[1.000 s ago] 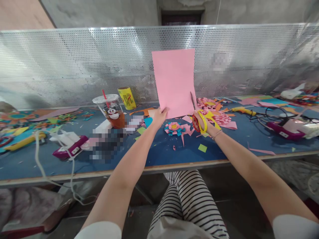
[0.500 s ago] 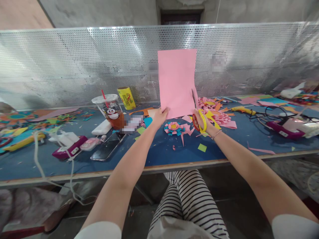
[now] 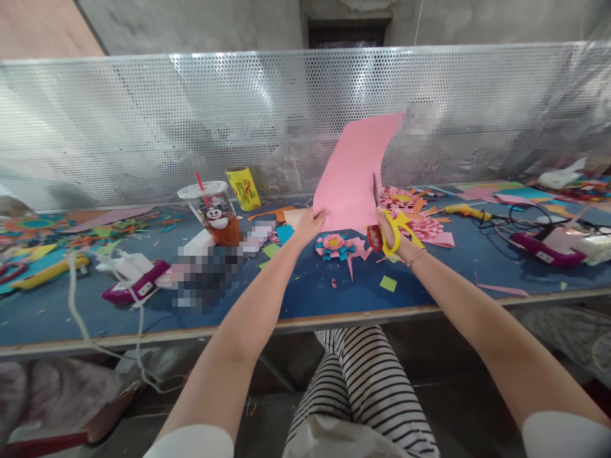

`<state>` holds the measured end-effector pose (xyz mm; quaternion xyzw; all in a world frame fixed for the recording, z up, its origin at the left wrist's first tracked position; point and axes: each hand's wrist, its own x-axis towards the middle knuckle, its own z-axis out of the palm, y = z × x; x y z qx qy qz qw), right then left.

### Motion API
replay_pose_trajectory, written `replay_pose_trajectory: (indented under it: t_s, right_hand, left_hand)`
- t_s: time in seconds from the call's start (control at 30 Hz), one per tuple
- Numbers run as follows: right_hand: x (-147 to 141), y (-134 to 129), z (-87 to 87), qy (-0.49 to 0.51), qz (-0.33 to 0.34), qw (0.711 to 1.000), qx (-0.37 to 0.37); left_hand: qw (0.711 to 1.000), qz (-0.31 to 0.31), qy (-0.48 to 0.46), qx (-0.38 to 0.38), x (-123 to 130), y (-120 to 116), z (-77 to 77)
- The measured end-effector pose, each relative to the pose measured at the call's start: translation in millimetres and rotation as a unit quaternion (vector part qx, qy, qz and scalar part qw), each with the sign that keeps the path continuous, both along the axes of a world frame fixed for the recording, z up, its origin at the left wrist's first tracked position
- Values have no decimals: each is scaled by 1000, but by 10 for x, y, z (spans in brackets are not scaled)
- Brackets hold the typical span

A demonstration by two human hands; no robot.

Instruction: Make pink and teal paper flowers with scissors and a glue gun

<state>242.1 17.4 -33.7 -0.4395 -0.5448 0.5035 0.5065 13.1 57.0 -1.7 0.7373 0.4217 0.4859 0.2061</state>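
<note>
A large sheet of pink paper (image 3: 356, 168) is raised over the table, its top curving away to the right. My left hand (image 3: 309, 226) pinches its lower left corner. At the lower right, my right hand (image 3: 386, 230) grips scissors (image 3: 393, 230) with yellow and red handles, blades pointing up against the sheet. Whether the right fingers also pinch the paper, I cannot tell. Below the sheet lies a pink and blue paper flower (image 3: 334, 247) with a yellow centre. Pink paper flowers (image 3: 424, 226) and scraps sit beyond my right hand.
A plastic cup (image 3: 219, 213) with a red straw and a yellow container (image 3: 243, 189) stand to the left. Purple power strips (image 3: 136, 283) with cables lie on both sides. A yellow glue gun (image 3: 465, 211) is at right. Behind runs a perforated metal screen (image 3: 191, 114).
The pink sheet was upright and nearly flat; now its top has bent over and swung right. Both hands keep their holds, with the scissors shifted slightly right.
</note>
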Motion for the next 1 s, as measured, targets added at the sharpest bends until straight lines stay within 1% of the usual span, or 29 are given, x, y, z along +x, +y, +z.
replay_pose_trajectory:
  t_s: [0.1, 0.2, 0.27, 0.33, 0.37, 0.43, 0.53, 0.63, 0.73, 0.8, 0.9, 1.0]
  right_hand:
    - [-35, -36, 36, -20, -43, 999, -3]
    - [-80, -103, 123, -23, -89, 996, -18]
    - [-104, -151, 181, -24, -98, 995, -17]
    - [-112, -186, 218, -27, -90, 995, -20]
    - [-110, -194, 227, -25, -83, 996, -25]
    - [-96, -192, 225, -10, -74, 996, -41]
    - [-58, -154, 192, 6, -61, 996, -69]
    - [-25, -108, 151, 1, -54, 994, -92]
    - [-10, -84, 126, 1, -55, 994, -99]
    - [-9, -76, 120, 3, -52, 994, -97]
    - [-7, -66, 113, 19, -48, 993, -109]
    - [1, -59, 104, 40, -38, 991, -124]
  left_hand:
    - [1000, -1, -13, -16, 14, -5, -6]
    - [999, -5, -24, -33, 27, -11, -14]
    - [998, -11, -40, -44, 37, -11, -24]
    - [995, -20, -68, -66, 52, -10, -39]
    - [992, -24, -88, -89, 61, -10, -47]
    - [977, -27, -137, -162, 79, -18, -56]
    - [940, -29, -197, -275, 91, -54, -41]
    - [919, -50, -215, -327, 77, -101, 0]
    - [911, -74, -223, -340, 59, -126, 29]
    - [913, -75, -220, -335, 58, -122, 26]
    - [928, -56, -200, -310, 69, -91, -9]
    - [950, -34, -166, -263, 76, -46, -56]
